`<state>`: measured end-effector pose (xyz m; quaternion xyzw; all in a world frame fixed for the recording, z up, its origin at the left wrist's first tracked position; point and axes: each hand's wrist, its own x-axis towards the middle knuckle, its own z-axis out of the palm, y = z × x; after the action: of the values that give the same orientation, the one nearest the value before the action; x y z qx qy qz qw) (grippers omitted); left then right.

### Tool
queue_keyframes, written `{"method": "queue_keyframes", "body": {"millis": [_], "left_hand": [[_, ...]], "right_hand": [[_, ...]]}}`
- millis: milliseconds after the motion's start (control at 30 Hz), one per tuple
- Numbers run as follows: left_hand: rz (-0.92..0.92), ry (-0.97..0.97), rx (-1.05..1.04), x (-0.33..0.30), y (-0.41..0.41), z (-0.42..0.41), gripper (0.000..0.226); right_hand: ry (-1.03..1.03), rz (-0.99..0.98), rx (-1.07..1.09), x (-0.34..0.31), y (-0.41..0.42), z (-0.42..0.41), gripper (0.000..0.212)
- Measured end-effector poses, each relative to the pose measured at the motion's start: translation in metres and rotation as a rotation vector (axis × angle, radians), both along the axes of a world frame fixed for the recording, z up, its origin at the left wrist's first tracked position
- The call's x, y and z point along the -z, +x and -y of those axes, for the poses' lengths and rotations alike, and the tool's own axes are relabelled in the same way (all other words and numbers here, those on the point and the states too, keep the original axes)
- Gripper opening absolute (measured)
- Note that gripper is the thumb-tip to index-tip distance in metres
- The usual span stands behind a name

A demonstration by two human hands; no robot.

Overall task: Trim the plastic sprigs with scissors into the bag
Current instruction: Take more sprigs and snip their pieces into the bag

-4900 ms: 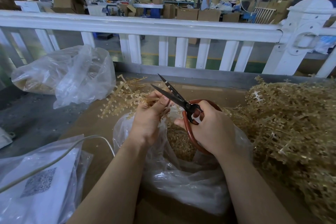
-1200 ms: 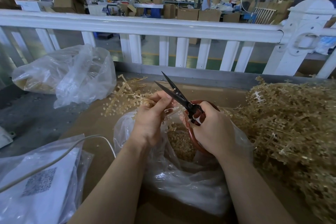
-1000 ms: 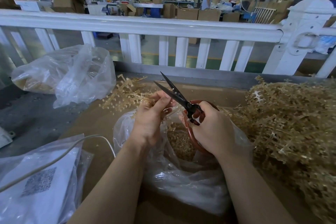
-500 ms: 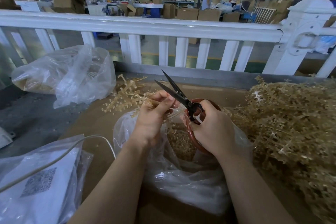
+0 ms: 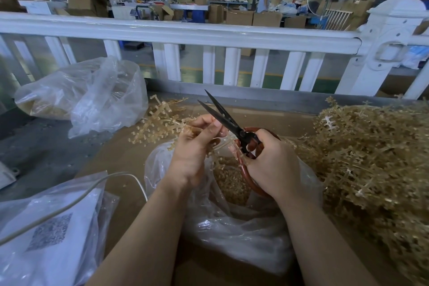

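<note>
Here the sprig (image 5: 160, 123) is a thin tan plastic branch with many short side stubs; its stem is pinched between the left hand's (image 5: 193, 146) thumb and fingertips, and its far end splays out to the left over the cardboard worktop (image 5: 120, 158). It looks very light and springy, stiff enough to snap cleanly under a blade yet likely to flick away if held loosely, so a grasp close to the cut, on the bare stem rather than the brittle stubs, seems wisest. The right hand (image 5: 270, 165) is clenched around the red-brown handles of the scissors (image 5: 222, 115), whose dark blades stand parted and point up and away, just beside the left fingertips. Directly beneath both hands sits the clear bag (image 5: 232, 237), mouth open, with a heap of small tan cuttings visible inside, so trimmed bits should fall straight in. To the right a large tangled pile of sprigs (image 5: 371, 160) lies near. Another clear bag (image 5: 92, 93) rests farther left, before a white railing (image 5: 185, 32).
</note>
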<state>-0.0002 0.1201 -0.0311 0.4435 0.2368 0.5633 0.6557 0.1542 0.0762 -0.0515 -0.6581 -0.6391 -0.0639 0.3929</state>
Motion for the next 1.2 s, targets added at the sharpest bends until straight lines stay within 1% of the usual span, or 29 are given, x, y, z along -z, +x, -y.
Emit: {"method": "queue_keyframes", "body": {"millis": [167, 233, 300, 367, 467, 567, 633, 733, 767, 867, 900, 933, 1033, 1100, 1200], "left_hand": [[-0.027, -0.008, -0.046, 0.0, -0.001, 0.0, 0.01], [-0.017, -0.059, -0.089, -0.001, -0.001, 0.0, 0.016], [-0.014, -0.11, -0.134, -0.001, -0.002, -0.001, 0.018], [-0.044, -0.134, -0.158, -0.002, -0.002, -0.001, 0.014], [-0.11, -0.131, -0.189, -0.001, -0.001, 0.0, 0.012], [-0.143, -0.135, -0.208, 0.001, 0.0, -0.001, 0.004], [-0.147, -0.141, -0.208, 0.002, 0.0, -0.002, 0.012], [-0.195, -0.124, -0.171, 0.001, -0.001, -0.001, 0.016], [-0.223, -0.121, -0.142, 0.0, -0.001, 0.0, 0.021], [-0.28, -0.173, -0.022, -0.002, -0.001, 0.002, 0.053], [-0.272, -0.201, 0.038, -0.003, -0.001, 0.002, 0.058], [-0.27, -0.215, 0.097, -0.003, -0.003, 0.001, 0.055], [-0.253, -0.217, 0.217, -0.003, -0.006, 0.001, 0.029], [-0.202, -0.238, 0.231, -0.002, -0.005, 0.002, 0.027], [-0.166, -0.26, 0.183, -0.001, -0.002, 0.002, 0.022]], "right_hand": [[-0.021, -0.042, -0.003, 0.0, -0.001, 0.0, 0.037], [-0.054, -0.157, -0.034, -0.003, -0.002, 0.0, 0.04], [-0.075, -0.319, -0.063, -0.005, -0.002, -0.001, 0.028], [-0.105, -0.471, -0.091, -0.007, 0.001, -0.003, 0.014], [-0.146, -0.67, -0.157, -0.012, 0.002, -0.003, 0.02], [-0.2, -0.745, -0.237, -0.017, 0.0, -0.001, 0.019], [-0.246, -0.725, -0.281, -0.017, -0.002, -0.001, 0.019], [-0.284, -0.692, -0.261, -0.016, -0.005, -0.003, 0.012], [-0.283, -0.692, -0.248, -0.015, -0.005, -0.003, 0.012], [-0.248, -0.719, -0.198, -0.014, -0.004, -0.005, 0.015], [-0.228, -0.768, -0.189, -0.014, -0.003, -0.005, 0.014], [-0.207, -0.827, -0.178, -0.014, -0.001, -0.006, 0.012], [-0.154, -0.987, -0.13, -0.014, 0.003, -0.007, 0.01], [-0.134, -1.055, -0.123, -0.014, 0.005, -0.008, 0.008], [-0.142, -1.045, -0.133, -0.012, 0.005, -0.009, 0.005]]}}
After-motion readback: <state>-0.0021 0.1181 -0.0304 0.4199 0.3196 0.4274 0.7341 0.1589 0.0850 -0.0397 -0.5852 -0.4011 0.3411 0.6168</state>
